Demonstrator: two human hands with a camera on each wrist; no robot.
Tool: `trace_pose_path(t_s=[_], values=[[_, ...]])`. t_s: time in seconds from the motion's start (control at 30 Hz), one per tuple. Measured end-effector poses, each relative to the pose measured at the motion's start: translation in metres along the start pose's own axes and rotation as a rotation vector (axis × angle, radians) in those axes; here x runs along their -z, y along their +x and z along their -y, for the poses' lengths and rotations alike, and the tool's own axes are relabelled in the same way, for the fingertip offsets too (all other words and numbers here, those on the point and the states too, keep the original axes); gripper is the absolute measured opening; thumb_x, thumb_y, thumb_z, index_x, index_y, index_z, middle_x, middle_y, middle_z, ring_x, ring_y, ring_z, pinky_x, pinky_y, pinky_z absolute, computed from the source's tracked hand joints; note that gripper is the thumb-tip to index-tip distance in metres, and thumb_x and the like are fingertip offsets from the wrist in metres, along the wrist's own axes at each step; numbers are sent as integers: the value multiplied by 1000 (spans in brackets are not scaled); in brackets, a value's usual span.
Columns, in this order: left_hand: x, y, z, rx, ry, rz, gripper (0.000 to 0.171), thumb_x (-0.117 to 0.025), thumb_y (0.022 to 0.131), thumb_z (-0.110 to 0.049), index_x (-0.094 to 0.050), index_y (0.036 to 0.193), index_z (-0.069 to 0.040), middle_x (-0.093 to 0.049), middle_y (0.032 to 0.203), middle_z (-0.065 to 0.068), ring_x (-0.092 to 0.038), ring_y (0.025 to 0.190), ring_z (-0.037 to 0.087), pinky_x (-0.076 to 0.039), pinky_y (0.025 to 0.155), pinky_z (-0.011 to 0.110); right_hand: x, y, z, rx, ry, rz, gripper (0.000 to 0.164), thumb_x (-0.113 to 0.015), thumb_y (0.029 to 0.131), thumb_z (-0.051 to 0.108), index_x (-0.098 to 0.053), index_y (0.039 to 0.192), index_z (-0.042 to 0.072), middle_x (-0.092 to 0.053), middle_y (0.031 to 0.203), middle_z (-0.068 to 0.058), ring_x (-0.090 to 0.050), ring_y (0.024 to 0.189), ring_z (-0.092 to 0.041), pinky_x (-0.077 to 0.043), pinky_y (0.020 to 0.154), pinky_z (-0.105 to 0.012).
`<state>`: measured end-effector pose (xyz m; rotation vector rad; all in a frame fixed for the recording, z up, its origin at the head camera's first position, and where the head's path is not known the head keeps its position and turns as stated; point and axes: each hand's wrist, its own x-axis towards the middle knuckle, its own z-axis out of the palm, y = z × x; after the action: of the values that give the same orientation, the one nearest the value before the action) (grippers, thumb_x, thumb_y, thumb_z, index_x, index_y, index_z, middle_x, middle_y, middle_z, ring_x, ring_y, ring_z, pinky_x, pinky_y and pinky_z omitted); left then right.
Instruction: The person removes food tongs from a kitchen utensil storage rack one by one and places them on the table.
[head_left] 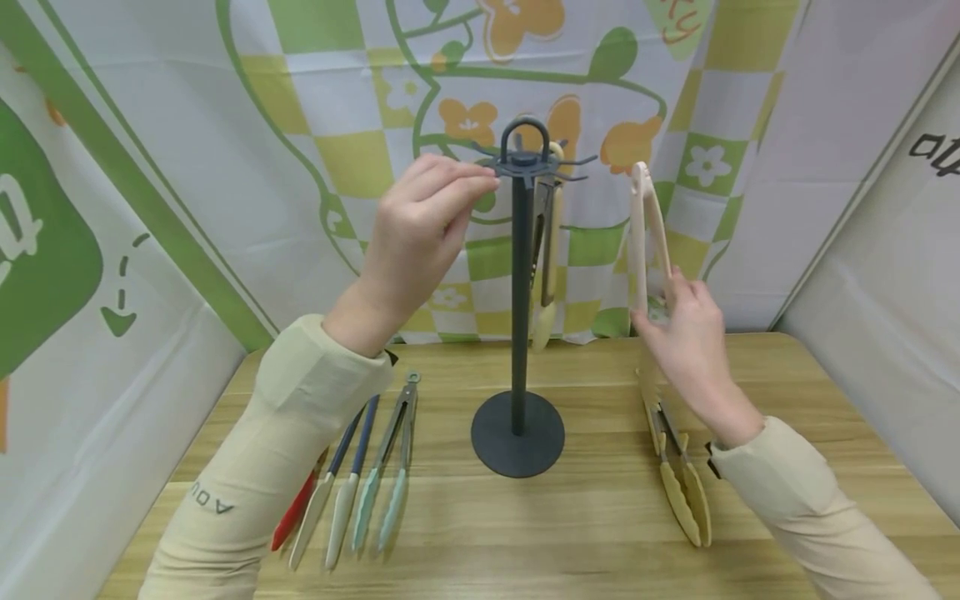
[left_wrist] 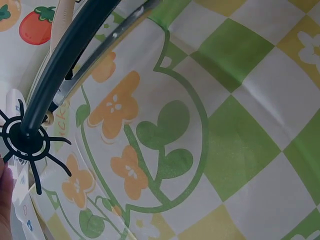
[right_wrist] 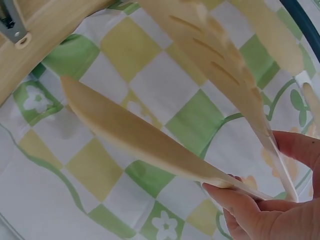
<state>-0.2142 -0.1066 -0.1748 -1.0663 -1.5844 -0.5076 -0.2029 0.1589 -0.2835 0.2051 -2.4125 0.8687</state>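
Observation:
A dark metal rack (head_left: 519,317) with a round base stands upright, curved hooks (left_wrist: 59,164) fanning out around its top under a loop. My left hand (head_left: 420,221) pinches one of the hooks on the left side with thumb and fingertips. To the right of the rack, my right hand (head_left: 688,333) holds pale cream tongs (head_left: 637,225) by the arms, hinge end up. Their two broad, slightly spread blades (right_wrist: 135,135) show in the right wrist view. Another pair of tongs (head_left: 551,242), with yellow parts, hangs from the rack's far side.
On the wooden table (head_left: 592,517), left of the base, lie red-tipped tongs (head_left: 294,512), blue tongs with whitish tips (head_left: 343,508) and teal-tipped tongs (head_left: 393,467). Yellow-tipped tongs (head_left: 684,483) lie at the right, near my right sleeve. A patterned cloth (head_left: 330,167) hangs behind.

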Motion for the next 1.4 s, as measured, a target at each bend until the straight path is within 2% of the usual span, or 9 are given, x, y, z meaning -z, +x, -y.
trace_pose_path(t_s=[0.33, 0.5, 0.73, 0.87, 1.0, 1.2, 1.3, 1.4], values=[[1, 1, 0, 7, 4, 4, 21, -48, 88, 11, -69, 85, 7, -68, 86, 17, -59, 80, 29, -50, 73, 30, 8, -2, -17, -30, -17, 53, 63, -66, 79, 5, -36, 129, -19, -50, 100, -32, -50, 88, -45, -48, 77, -56], [1, 1, 0, 12, 0, 1, 20, -49, 89, 10, -69, 86, 7, -68, 87, 16, -59, 79, 28, -50, 73, 30, 11, -2, -25, -34, -48, 71, 60, -67, 78, 7, -41, 123, -21, -50, 96, -31, -50, 83, -43, -49, 70, -54], [2, 1, 0, 11, 7, 8, 20, -49, 89, 9, -69, 86, 7, -68, 87, 16, -60, 81, 28, -50, 75, 29, 14, -4, -35, -50, -59, 100, 57, -66, 79, 7, -41, 121, -22, -47, 110, -39, -49, 93, -51, -47, 77, -59], [2, 1, 0, 11, 12, 11, 20, -50, 88, 9, -69, 86, 7, -68, 87, 16, -60, 81, 28, -50, 75, 28, 16, -5, -39, -39, -82, 98, 55, -64, 78, 4, -42, 120, -24, -48, 106, -40, -51, 85, -49, -51, 67, -54], [2, 1, 0, 12, 9, 9, 20, -49, 89, 9, -69, 86, 7, -68, 87, 16, -60, 81, 28, -50, 75, 28, 18, -7, -45, -46, -99, 119, 60, -65, 78, 6, -38, 122, -25, -48, 104, -40, -52, 79, -48, -53, 60, -51], [2, 0, 1, 12, 8, 12, 20, -49, 88, 10, -69, 87, 7, -68, 88, 16, -60, 81, 28, -50, 75, 28, 19, -10, -55, -57, -112, 138, 56, -66, 80, 11, -43, 115, -25, -50, 91, -34, -50, 75, -44, -49, 60, -52], [2, 0, 1, 14, 5, 15, 19, -50, 88, 10, -69, 87, 7, -68, 88, 16, -60, 82, 28, -50, 76, 28, 20, -12, -59, -53, -127, 145, 55, -65, 80, 11, -43, 114, -26, -49, 92, -36, -49, 77, -45, -47, 64, -56], [3, -1, 0, 18, 3, 19, 19, -50, 88, 10, -69, 88, 7, -68, 89, 15, -60, 82, 27, -50, 76, 28, 21, -14, -62, -54, -130, 157, 59, -64, 79, 10, -40, 117, -27, -48, 94, -38, -49, 77, -46, -47, 63, -56]])
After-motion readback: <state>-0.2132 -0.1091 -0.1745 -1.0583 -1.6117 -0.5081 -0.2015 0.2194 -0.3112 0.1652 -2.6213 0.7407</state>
